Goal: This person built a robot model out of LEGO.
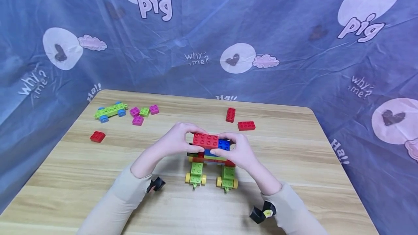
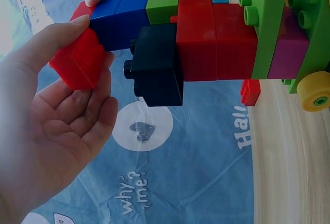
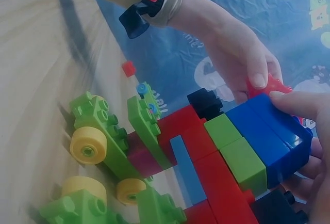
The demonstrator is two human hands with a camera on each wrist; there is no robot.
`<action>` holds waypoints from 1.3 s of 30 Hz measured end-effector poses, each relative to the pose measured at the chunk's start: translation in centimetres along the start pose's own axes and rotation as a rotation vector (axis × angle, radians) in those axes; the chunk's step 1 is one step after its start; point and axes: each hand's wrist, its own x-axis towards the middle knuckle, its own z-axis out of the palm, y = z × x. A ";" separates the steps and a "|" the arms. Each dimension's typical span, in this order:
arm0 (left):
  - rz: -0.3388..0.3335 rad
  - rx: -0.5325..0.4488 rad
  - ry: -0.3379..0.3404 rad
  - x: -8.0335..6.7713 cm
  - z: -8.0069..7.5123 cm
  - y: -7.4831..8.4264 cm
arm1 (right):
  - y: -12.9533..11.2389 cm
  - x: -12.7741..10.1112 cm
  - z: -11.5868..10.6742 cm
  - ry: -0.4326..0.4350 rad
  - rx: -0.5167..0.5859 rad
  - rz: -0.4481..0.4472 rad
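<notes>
A block build [image 1: 209, 157] of red, blue, green and black bricks stands on two green wheeled bases [image 1: 196, 174] mid-table. A red brick [image 1: 205, 140] sits at its top beside a blue brick [image 1: 224, 144]. My left hand [image 1: 191, 140] pinches that red brick [image 2: 77, 61] between thumb and fingers. My right hand [image 1: 226, 147] grips the blue end of the build [image 3: 270, 131], thumb [image 3: 301, 102] above and fingers below. In the right wrist view the red brick [image 3: 268, 85] touches the blue brick's edge, with the left hand [image 3: 242, 53] behind it.
A green wheeled plate [image 1: 111, 111] with pink and green small bricks [image 1: 140, 115] lies at the far left, and a lone red brick [image 1: 97, 136] nearer. Two red bricks [image 1: 230, 115] [image 1: 246, 126] lie behind the build. Blue printed cloth [image 1: 294, 46] surrounds the wooden table [image 1: 310, 177].
</notes>
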 end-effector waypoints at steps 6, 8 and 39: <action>0.021 0.025 -0.005 0.0 0.0 0.0 | 0.0 0.0 -0.2 -0.016 -0.015 0.007; 0.043 0.046 -0.005 0.0 -0.1 0.0 | -0.1 0.0 -0.2 -0.025 -0.019 0.014; 0.016 -0.028 0.090 -0.2 1.9 0.5 | 1.2 0.2 -4.9 0.179 0.002 -0.241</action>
